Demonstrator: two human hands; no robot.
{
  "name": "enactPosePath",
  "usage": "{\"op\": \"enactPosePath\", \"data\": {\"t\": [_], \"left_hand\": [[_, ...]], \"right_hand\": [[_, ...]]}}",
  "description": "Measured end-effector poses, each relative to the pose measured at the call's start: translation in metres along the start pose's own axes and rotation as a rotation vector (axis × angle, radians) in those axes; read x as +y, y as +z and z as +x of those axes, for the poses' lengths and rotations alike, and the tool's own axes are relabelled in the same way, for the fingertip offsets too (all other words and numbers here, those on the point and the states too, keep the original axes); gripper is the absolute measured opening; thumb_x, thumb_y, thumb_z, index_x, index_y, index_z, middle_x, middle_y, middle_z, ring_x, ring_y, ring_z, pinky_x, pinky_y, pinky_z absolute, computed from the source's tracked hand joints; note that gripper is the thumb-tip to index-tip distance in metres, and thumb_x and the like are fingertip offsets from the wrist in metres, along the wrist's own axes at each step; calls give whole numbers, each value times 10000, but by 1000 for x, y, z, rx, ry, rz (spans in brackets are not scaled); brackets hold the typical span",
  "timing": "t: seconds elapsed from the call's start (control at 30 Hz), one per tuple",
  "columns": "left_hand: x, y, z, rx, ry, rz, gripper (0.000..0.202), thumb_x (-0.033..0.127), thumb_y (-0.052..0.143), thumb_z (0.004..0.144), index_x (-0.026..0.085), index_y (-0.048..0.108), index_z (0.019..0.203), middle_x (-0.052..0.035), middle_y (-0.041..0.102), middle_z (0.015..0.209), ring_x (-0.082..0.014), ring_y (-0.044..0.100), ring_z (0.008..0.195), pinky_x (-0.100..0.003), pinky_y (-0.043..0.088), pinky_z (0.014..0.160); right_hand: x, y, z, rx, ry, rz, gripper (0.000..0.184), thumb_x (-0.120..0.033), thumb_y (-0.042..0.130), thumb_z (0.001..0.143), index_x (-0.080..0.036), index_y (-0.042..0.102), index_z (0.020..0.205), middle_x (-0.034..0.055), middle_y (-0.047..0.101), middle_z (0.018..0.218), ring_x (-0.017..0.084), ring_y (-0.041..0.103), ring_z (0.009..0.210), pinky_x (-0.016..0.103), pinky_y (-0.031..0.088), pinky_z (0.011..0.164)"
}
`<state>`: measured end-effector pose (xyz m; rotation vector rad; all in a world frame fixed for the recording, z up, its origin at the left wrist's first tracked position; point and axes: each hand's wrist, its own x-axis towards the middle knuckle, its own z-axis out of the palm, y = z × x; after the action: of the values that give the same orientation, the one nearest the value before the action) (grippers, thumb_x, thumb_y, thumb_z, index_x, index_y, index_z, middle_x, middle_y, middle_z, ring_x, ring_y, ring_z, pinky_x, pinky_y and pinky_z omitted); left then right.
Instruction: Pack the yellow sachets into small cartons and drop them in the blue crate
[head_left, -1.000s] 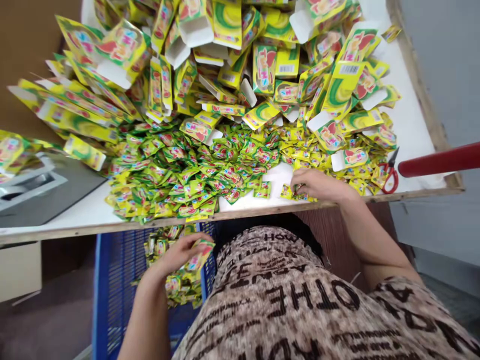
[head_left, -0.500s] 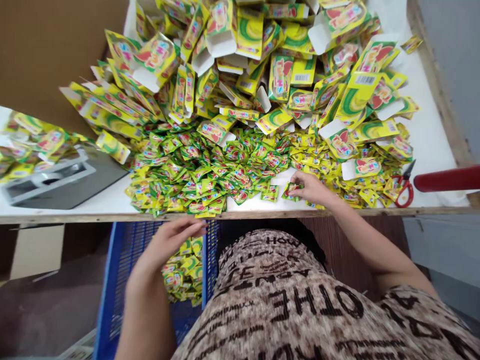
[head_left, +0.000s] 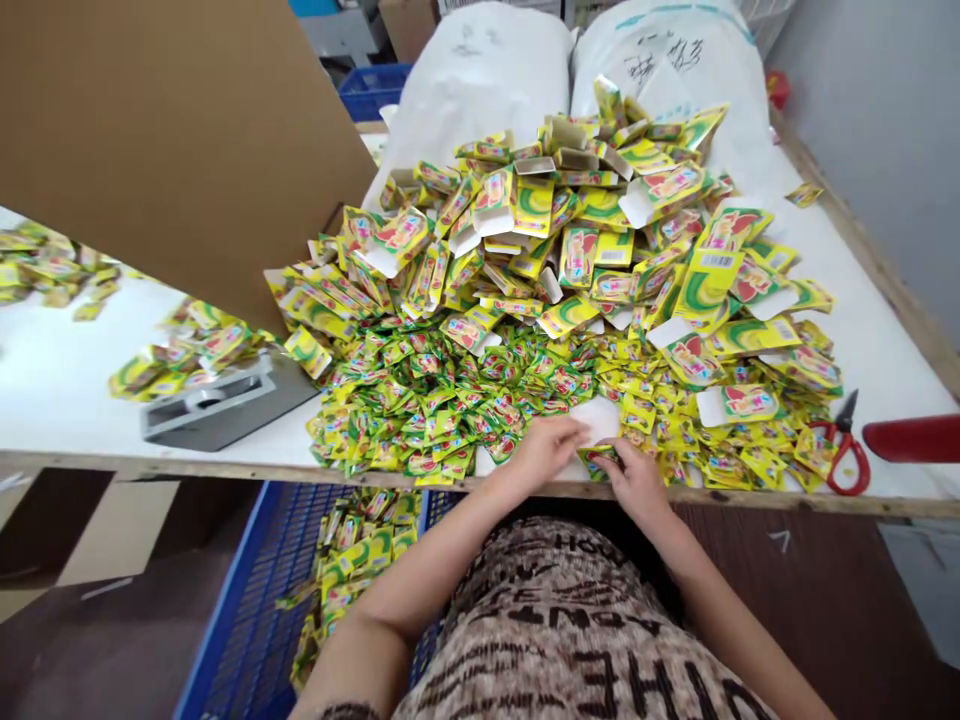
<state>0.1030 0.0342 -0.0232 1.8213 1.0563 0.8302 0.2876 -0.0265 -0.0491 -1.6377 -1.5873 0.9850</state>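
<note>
My right hand (head_left: 637,480) is closed on small green-and-yellow candy packets (head_left: 598,453) at the table's front edge; how many it pinches is unclear. Just to the left, my left hand (head_left: 549,447) hovers with fingers bent together and their tips hidden, so what they hold, if anything, cannot be made out. Green packets (head_left: 420,400) are heaped left of my hands, and yellow packets (head_left: 675,430) are spread to the right. Behind them rises a pile of open small candy boxes (head_left: 577,255), many with white flaps out.
Red-handled scissors (head_left: 846,450) lie at right beside a red bar (head_left: 911,440). A tape dispenser (head_left: 217,400) and a cardboard panel (head_left: 172,150) stand left. Below the edge is a blue crate (head_left: 225,610) with filled boxes. White sacks (head_left: 487,70) stand behind the pile.
My left hand has come from above the blue crate to beside my right hand, its fingers now bent in. My right hand still pinches packets. The view has tilted up, showing the sacks.
</note>
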Motion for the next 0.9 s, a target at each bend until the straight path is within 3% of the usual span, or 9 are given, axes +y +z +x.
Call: {"op": "enactPosePath", "data": {"t": [0.1,0.2,0.27,0.33,0.47,0.6,0.67,0.73,0.9], "left_hand": [[7,-34,51,187,144,368,239,215,546,912,177,698,1092,-101,735,1051,-221,646,996,-373,501,903],[4,-52,108,199,221,745,410,81,521,859,165,597,1253,-153,627,1275,-297,514,1210,-480,402,984],[1,-58,131,145,219,887,367,35,504,825,149,632,1150,-168,647,1192,-316,525,1162,-506,368,965],[3,-63,135,121,238,907,250,48,510,820,152,660,990,-139,679,1018,-297,564,1060,-508,348,974],[22,-80,85,209,250,601,183,133,558,832,182,647,985,-80,668,982,-224,600,972,-395,418,931],[41,-86,15,87,-1,134,374,198,654,782,199,595,1152,-50,668,1011,-172,629,878,-262,468,757],[39,-76,-6,8,-140,-21,492,200,711,729,195,570,1200,-21,670,898,-151,617,772,-239,458,687],[29,-59,-17,-5,-238,-148,538,187,751,680,185,578,1189,8,655,789,-137,600,711,-231,449,663],[8,-25,-30,149,-384,-450,426,225,788,650,157,627,1039,-18,705,831,-141,643,744,-244,489,708]], "right_hand": [[2,9,0,71,-14,-83,210,-356,539,892,-182,635,961,96,695,884,251,655,835,366,501,774],[0,14,1,84,-78,-107,210,-346,534,906,-181,626,997,99,692,932,241,650,851,357,503,790],[0,14,-1,93,-110,-92,209,-340,539,909,-184,629,1015,90,691,931,231,650,838,349,506,786],[4,14,-3,120,-116,-49,212,-343,559,900,-188,633,1024,88,692,942,235,653,861,350,510,787],[13,11,-1,121,-22,156,220,-384,642,848,-220,638,994,56,678,868,231,643,768,343,522,675],[-6,-3,6,130,92,398,266,-406,725,782,-243,619,963,-3,602,719,182,567,594,312,483,553],[-28,-9,13,219,36,438,268,-395,714,802,-246,612,1000,8,619,795,177,586,661,310,498,613],[-49,-9,21,200,-80,415,248,-385,700,820,-245,615,1006,40,650,933,197,622,789,326,518,698],[-69,0,31,47,-406,33,128,-285,606,897,-237,645,1009,71,666,940,235,605,920,383,496,835]]}}
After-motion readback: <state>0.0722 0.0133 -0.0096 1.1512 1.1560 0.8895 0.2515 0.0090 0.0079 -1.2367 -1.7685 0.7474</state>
